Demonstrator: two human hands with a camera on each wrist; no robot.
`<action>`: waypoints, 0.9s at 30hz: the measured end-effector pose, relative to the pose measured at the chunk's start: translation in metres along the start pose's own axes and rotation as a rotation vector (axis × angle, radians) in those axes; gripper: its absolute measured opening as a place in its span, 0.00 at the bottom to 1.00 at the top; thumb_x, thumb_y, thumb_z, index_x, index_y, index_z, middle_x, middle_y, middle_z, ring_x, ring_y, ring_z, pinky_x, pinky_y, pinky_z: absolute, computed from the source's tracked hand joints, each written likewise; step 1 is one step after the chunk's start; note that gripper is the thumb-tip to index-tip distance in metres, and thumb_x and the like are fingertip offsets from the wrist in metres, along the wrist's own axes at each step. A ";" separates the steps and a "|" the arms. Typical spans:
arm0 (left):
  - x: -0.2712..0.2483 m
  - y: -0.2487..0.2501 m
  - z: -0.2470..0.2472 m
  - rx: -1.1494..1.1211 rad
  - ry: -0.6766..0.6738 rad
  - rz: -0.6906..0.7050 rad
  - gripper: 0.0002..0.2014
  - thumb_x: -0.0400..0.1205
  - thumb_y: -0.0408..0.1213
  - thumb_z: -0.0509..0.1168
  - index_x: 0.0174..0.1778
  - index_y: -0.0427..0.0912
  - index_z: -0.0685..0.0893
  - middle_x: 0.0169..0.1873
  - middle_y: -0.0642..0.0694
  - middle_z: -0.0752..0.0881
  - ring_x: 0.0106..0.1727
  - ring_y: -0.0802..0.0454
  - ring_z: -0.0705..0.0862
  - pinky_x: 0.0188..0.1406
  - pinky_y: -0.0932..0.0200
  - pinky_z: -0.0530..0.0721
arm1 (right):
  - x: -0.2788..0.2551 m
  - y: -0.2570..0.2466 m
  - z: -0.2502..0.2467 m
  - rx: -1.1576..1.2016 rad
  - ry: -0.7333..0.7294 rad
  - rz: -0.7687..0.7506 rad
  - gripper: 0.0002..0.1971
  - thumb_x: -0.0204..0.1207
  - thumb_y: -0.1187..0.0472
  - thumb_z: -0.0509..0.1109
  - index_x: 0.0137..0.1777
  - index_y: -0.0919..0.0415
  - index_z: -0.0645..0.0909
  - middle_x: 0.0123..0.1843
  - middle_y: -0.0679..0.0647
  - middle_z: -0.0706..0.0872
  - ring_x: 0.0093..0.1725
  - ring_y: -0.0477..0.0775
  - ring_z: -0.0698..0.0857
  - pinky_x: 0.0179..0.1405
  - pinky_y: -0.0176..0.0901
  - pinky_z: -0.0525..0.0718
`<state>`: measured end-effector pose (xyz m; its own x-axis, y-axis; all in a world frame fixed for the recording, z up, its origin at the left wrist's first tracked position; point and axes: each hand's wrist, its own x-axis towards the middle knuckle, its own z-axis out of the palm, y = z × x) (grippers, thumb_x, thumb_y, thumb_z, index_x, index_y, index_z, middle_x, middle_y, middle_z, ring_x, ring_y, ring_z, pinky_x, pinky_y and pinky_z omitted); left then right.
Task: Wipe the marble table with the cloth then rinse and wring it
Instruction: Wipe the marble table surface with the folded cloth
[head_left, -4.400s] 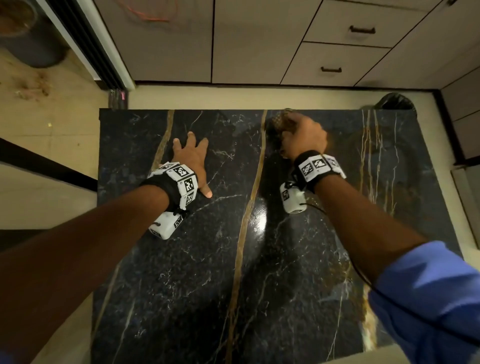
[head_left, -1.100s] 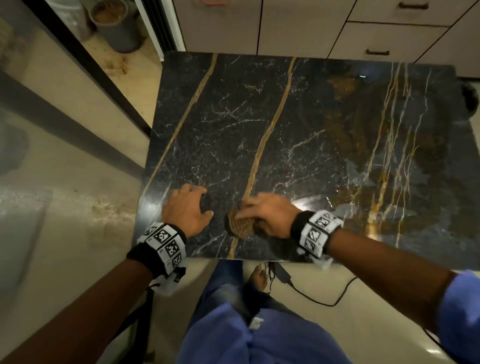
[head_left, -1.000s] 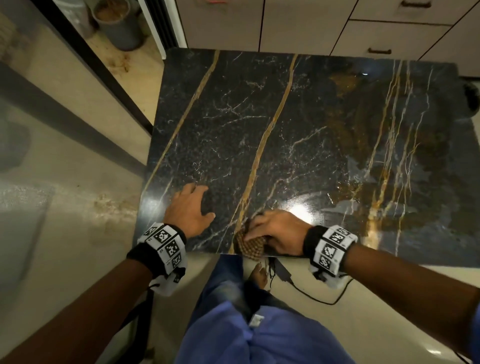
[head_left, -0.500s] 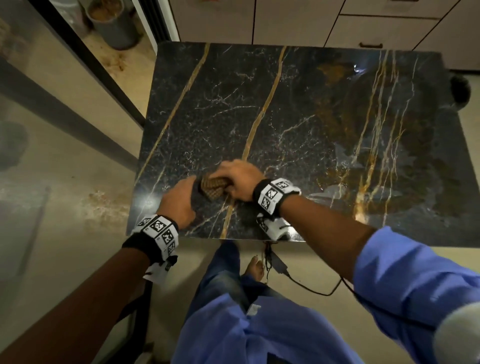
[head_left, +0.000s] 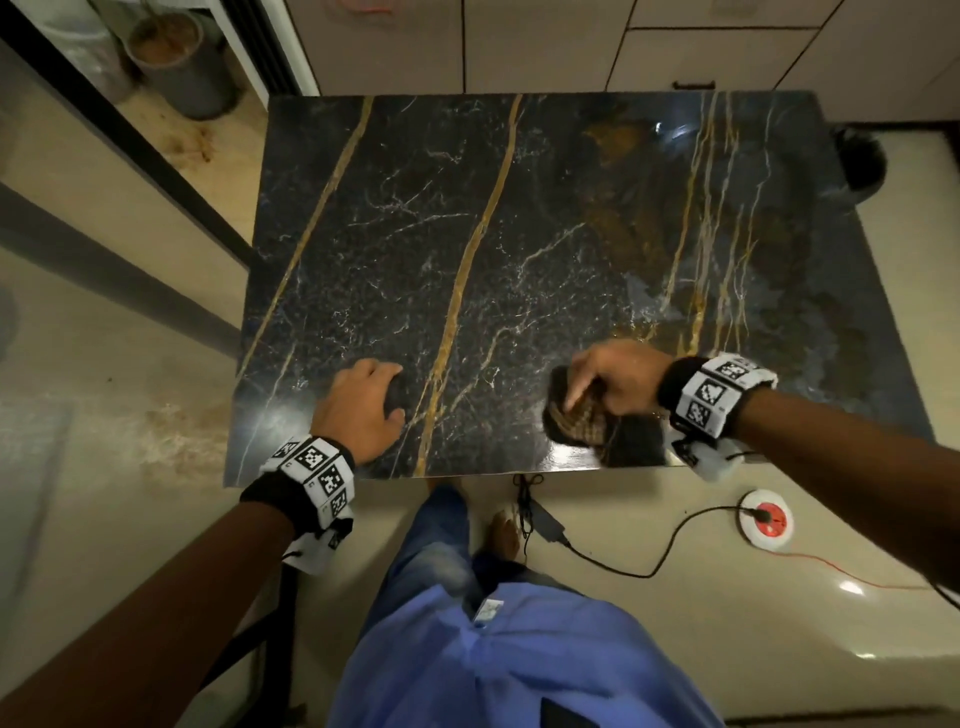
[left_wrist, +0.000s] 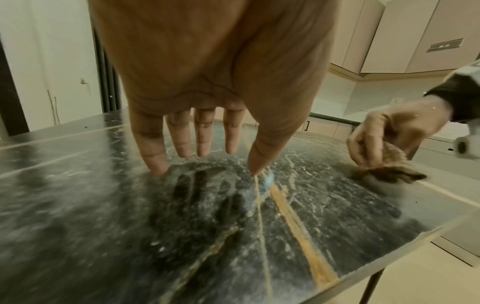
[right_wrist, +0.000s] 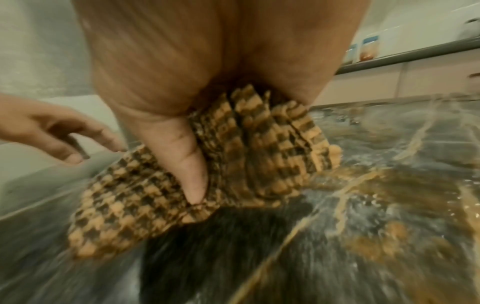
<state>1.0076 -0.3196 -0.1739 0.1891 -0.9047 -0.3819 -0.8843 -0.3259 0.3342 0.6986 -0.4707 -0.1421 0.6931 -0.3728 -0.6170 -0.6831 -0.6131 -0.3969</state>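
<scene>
Nearest, at lower right of the head view, the bunched cloth (head_left: 576, 418) is clamped under the right hand (head_left: 618, 382) for wiping the marble table (head_left: 519, 234). Lower left, the left hand (head_left: 358, 410) is braced, fingers spread.

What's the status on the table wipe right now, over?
Right hand grips cloth, pressed on marble table near front edge. Left hand open, fingertips braced on marble. Nothing in the way.
</scene>
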 end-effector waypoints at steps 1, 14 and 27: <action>0.002 0.005 0.000 0.003 -0.006 0.006 0.28 0.77 0.41 0.70 0.73 0.46 0.73 0.68 0.43 0.75 0.69 0.40 0.73 0.65 0.40 0.78 | 0.005 0.007 -0.006 0.056 0.101 0.031 0.23 0.71 0.72 0.71 0.60 0.45 0.86 0.64 0.46 0.83 0.64 0.52 0.80 0.66 0.53 0.80; 0.033 0.084 0.004 0.061 -0.103 0.177 0.29 0.78 0.41 0.70 0.75 0.45 0.70 0.72 0.42 0.71 0.72 0.39 0.69 0.71 0.41 0.74 | 0.005 -0.025 0.058 0.063 0.385 -0.077 0.22 0.71 0.64 0.70 0.64 0.47 0.84 0.61 0.50 0.83 0.59 0.54 0.79 0.58 0.49 0.80; 0.046 0.138 0.024 0.188 -0.212 0.301 0.34 0.76 0.45 0.71 0.78 0.49 0.66 0.76 0.44 0.66 0.76 0.41 0.65 0.72 0.41 0.73 | -0.100 0.055 0.138 0.483 1.115 0.841 0.26 0.75 0.64 0.69 0.75 0.60 0.74 0.62 0.63 0.79 0.57 0.63 0.79 0.58 0.52 0.78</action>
<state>0.8837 -0.3994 -0.1661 -0.1644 -0.8688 -0.4670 -0.9531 0.0180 0.3022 0.5595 -0.3711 -0.1958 -0.2740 -0.9611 -0.0346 -0.8187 0.2520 -0.5160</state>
